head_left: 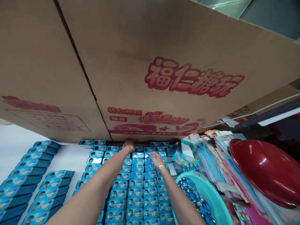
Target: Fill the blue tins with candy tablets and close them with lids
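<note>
Many small blue boxes (135, 183), each with a round opening or disc on its top face, stand in tight rows in front of me. My left hand (129, 145) reaches to the far end of these rows, against the large carton. Its fingers curl down among the boxes, and what they hold, if anything, is hidden. My right hand (155, 158), with a bracelet at the wrist, is over a column just to the right. Its fingers are bent together at a box top; anything between them is too small to make out.
Large brown cartons (122, 78) with red print wall off the back. At the right sit a turquoise basin (217, 200) of round blue-and-silver pieces, flattened printed packaging (211, 159) and a red basin (267, 168). More blue boxes (25, 168) stand in rows at the left.
</note>
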